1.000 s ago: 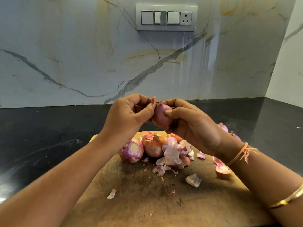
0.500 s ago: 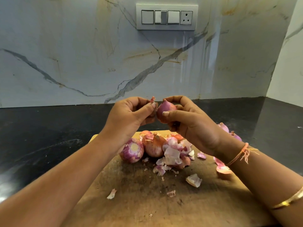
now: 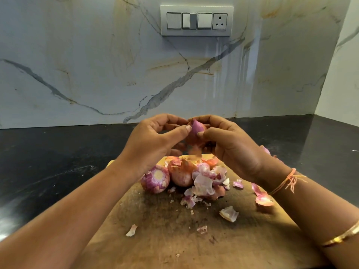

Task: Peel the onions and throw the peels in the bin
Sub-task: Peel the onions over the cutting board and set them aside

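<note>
1. At the far left only the dark counter (image 3: 48,156) is seen. No bin is in view, so the way the peels must be carried cannot be judged.
2. A small scrap (image 3: 131,230) lies on the wooden cutting board (image 3: 165,247) close to the left forearm. It could be swept onto the counter if that arm is dragged back.
3. The left hand (image 3: 153,140) is raised, its thumb pressed on the skin and its fingers curled behind the tip, so the skin is pinched. If it is pulled too sharply, the dry skin is likely to tear into slivers.
4. The held onion (image 3: 195,131) is kept in the air over the board's far end, between both hands. A blurred brown flake (image 3: 195,151) just below it appears to be dropping.
5. Beneath, a cut onion (image 3: 155,179), an unpeeled onion (image 3: 179,174) and a pile of peels (image 3: 206,183) lie touching. The round bulbs could be set rolling when the peels are gathered.
6. The right hand (image 3: 231,150) is wrapped round the held onion, fingers and thumb curled. Once bared, the slick flesh could slip from this hold.
7. Loose peels (image 3: 263,199) rest near the board's right edge beside the wrist and could be knocked off by it.
</note>
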A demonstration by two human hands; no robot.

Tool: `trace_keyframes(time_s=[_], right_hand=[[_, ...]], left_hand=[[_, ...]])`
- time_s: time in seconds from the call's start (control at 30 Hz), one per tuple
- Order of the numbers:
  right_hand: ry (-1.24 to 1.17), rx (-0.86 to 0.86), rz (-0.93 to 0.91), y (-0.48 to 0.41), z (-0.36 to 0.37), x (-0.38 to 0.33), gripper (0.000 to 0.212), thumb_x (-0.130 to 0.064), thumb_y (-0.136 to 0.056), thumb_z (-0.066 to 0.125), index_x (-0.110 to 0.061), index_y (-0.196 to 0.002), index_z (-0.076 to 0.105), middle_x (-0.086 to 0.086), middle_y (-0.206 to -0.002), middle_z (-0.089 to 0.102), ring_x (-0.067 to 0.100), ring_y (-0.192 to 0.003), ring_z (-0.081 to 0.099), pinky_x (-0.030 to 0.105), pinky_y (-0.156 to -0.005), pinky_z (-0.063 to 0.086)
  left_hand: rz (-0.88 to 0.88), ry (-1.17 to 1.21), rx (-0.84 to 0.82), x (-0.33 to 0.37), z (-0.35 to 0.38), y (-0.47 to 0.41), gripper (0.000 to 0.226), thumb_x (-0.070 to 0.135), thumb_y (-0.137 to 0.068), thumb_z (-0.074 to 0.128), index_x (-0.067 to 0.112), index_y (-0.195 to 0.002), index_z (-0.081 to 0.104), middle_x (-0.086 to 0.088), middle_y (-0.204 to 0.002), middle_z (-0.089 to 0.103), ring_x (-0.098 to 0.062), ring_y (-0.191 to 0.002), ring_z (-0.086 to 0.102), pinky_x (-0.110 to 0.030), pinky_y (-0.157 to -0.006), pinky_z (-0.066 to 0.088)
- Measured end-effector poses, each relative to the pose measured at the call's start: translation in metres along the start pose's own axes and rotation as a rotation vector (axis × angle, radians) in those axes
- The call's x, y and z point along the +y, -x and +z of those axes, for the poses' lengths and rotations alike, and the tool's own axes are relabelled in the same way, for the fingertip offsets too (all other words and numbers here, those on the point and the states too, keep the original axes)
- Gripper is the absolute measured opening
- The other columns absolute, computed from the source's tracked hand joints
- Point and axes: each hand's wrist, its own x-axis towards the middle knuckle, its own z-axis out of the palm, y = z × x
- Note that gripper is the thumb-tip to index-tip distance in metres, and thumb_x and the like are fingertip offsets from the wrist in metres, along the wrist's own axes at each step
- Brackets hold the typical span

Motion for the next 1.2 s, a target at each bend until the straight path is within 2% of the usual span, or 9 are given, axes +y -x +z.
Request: trace_keyframes(time_s=[0.1, 0.2, 0.47, 0.63, 0.73, 0.87, 0.97, 1.07, 1.2], right_hand=[[0.042, -0.013, -0.024, 0.0005, 0.0008, 0.0011, 0.034, -0.024, -0.075, 0.058, -0.022, -0.109, 0.063, 0.006, -0.104, 0.069, 0.029, -0.103, 0.064, 0.048, -0.097, 0.047], [0.060, -0.023, -0.036, 0.0010, 0.0013, 0.0009, 0.032, -0.022, -0.075, 0.058, -0.024, -0.106, 0.065, 0.008, -0.107, 0.068, 0.032, -0.107, 0.061, 0.052, -0.097, 0.047], [0.035, -0.029, -0.045, 0.0013, 0.0002, 0.0000, 0.033, -0.021, -0.073, 0.057, -0.023, -0.105, 0.066, 0.009, -0.109, 0.067, 0.033, -0.108, 0.059, 0.049, -0.096, 0.047], [0.018, -0.034, -0.032, 0.0007, 0.0000, 0.0006, 0.035, -0.021, -0.073, 0.057, -0.021, -0.107, 0.065, 0.009, -0.110, 0.067, 0.026, -0.103, 0.061, 0.042, -0.095, 0.048], [0.015, -0.037, -0.032, 0.0007, 0.0006, 0.0001, 0.030, -0.018, -0.077, 0.060, -0.021, -0.106, 0.065, 0.008, -0.110, 0.067, 0.023, -0.101, 0.061, 0.039, -0.093, 0.049], [0.049, -0.028, -0.027, 0.0014, 0.0017, 0.0006, 0.024, -0.007, -0.091, 0.056, -0.020, -0.110, 0.062, 0.010, -0.112, 0.064, 0.029, -0.105, 0.061, 0.044, -0.096, 0.048], [0.093, -0.021, -0.046, 0.0023, 0.0041, -0.0002, 0.025, -0.008, -0.091, 0.058, -0.017, -0.114, 0.059, 0.011, -0.116, 0.060, 0.023, -0.100, 0.064, 0.031, -0.085, 0.055], [0.107, -0.030, -0.069, 0.0041, 0.0065, -0.0024, 0.027, -0.006, -0.090, 0.059, -0.014, -0.115, 0.058, 0.010, -0.114, 0.061, 0.016, -0.096, 0.065, 0.019, -0.077, 0.052], [0.076, -0.014, -0.051, 0.0032, 0.0064, -0.0019, 0.028, -0.007, -0.089, 0.060, -0.013, -0.117, 0.059, 0.013, -0.116, 0.061, 0.023, -0.098, 0.066, 0.028, -0.084, 0.055]], left_hand=[[-0.017, 0.008, 0.010, -0.0008, 0.0011, -0.0006, 0.014, 0.017, -0.082, 0.069, 0.014, -0.095, 0.064, -0.009, -0.093, 0.072, -0.019, -0.079, 0.073, -0.032, -0.066, 0.059], [-0.035, 0.044, 0.016, -0.0010, 0.0019, -0.0011, 0.008, 0.010, -0.084, 0.067, 0.010, -0.091, 0.064, -0.012, -0.092, 0.072, -0.020, -0.078, 0.073, -0.031, -0.067, 0.059], [-0.035, 0.113, 0.015, -0.0005, 0.0017, -0.0010, 0.006, 0.004, -0.084, 0.065, 0.010, -0.084, 0.064, -0.012, -0.089, 0.071, -0.018, -0.076, 0.072, -0.026, -0.062, 0.058], [-0.010, 0.085, 0.037, -0.0016, 0.0017, -0.0013, 0.005, 0.004, -0.083, 0.065, 0.010, -0.082, 0.065, -0.015, -0.094, 0.070, -0.019, -0.077, 0.072, -0.027, -0.063, 0.059], [0.022, 0.033, 0.059, -0.0027, 0.0016, -0.0009, 0.005, 0.006, -0.081, 0.067, 0.011, -0.081, 0.067, -0.013, -0.095, 0.070, -0.020, -0.077, 0.073, -0.029, -0.064, 0.060], [0.145, -0.149, 0.141, -0.0046, 0.0025, 0.0007, 0.006, 0.013, -0.079, 0.071, 0.018, -0.077, 0.069, 0.000, -0.085, 0.072, -0.014, -0.069, 0.072, -0.034, -0.062, 0.061], [0.243, -0.325, 0.195, -0.0066, 0.0031, 0.0021, 0.009, 0.016, -0.081, 0.071, 0.023, -0.077, 0.068, 0.007, -0.077, 0.072, -0.007, -0.063, 0.070, -0.036, -0.060, 0.060], [0.296, -0.402, 0.248, -0.0090, 0.0034, 0.0018, 0.013, 0.015, -0.081, 0.069, 0.026, -0.075, 0.065, 0.007, -0.074, 0.071, -0.007, -0.060, 0.069, -0.041, -0.059, 0.059], [0.316, -0.422, 0.256, -0.0097, 0.0022, 0.0007, 0.013, 0.016, -0.083, 0.067, 0.026, -0.077, 0.064, 0.004, -0.076, 0.072, -0.010, -0.063, 0.070, -0.041, -0.059, 0.059]])
